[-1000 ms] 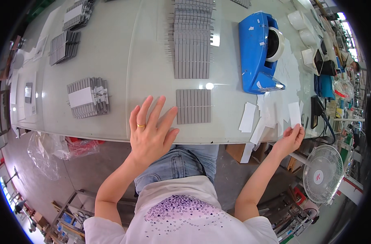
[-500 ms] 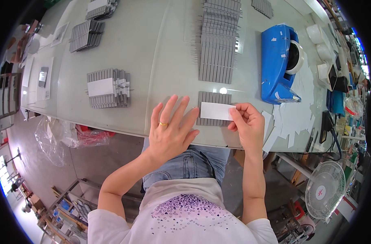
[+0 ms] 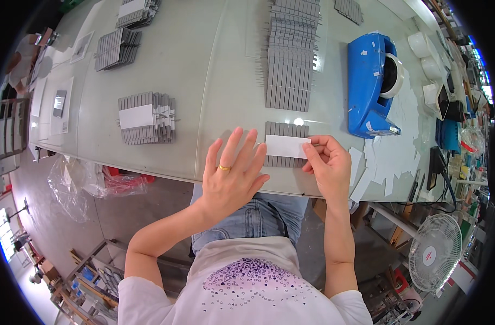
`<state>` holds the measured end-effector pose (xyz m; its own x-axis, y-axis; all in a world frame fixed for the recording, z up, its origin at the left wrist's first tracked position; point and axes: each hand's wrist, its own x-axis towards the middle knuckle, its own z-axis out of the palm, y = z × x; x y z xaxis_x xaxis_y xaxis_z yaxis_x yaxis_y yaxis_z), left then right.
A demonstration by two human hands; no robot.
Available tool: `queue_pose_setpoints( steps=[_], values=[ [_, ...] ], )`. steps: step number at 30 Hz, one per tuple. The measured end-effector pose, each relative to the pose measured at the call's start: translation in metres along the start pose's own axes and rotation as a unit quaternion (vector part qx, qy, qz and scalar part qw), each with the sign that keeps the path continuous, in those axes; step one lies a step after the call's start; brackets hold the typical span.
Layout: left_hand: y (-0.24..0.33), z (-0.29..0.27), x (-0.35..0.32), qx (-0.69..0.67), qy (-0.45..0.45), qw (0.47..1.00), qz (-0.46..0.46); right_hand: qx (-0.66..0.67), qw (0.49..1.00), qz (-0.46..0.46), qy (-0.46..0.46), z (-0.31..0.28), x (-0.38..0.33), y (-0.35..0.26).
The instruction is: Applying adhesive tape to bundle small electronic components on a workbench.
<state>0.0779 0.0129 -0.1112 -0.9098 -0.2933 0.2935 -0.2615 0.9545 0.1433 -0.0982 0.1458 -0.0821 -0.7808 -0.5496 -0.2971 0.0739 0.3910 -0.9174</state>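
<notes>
A white paper strip (image 3: 285,146) lies across a small set of grey slatted pieces (image 3: 287,130) near the table's front edge. My right hand (image 3: 329,162) pinches the strip's right end between thumb and fingers. Just left of the strip, my left hand (image 3: 231,170) is spread flat with fingers apart, its index fingertip close to the strip's left end; whether it touches cannot be made out. Beyond them a long overlapping row of the same grey pieces (image 3: 289,76) stretches to the far side.
A blue tape dispenser (image 3: 364,86) with a white roll stands right, beside scattered white paper strips (image 3: 391,157). At left sit a stack of grey pieces banded in white (image 3: 136,116) and another grey stack (image 3: 117,50). A white fan (image 3: 435,252) is below the table at right.
The white strip and my right hand have shifted slightly left, so the strip sits more squarely over the grey pieces. My left hand has moved a little to the right, still spread.
</notes>
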Motion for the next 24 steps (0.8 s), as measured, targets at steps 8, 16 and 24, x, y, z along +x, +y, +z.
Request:
queue_pose_setpoints(
  steps=[8,16,24],
  values=[
    [-0.001,-0.008,-0.001,-0.049,0.037,0.998,0.012,-0.208,0.894,-0.238,0.318,-0.078,0.01,-0.013],
    [0.07,-0.014,0.071,-0.407,0.115,0.906,0.029,-0.081,0.968,-0.169,0.166,-0.126,0.054,-0.023],
    [0.127,0.022,0.156,-0.876,-0.219,0.287,-0.321,-0.066,0.945,-0.246,0.206,-0.112,-0.003,-0.004]
  ],
)
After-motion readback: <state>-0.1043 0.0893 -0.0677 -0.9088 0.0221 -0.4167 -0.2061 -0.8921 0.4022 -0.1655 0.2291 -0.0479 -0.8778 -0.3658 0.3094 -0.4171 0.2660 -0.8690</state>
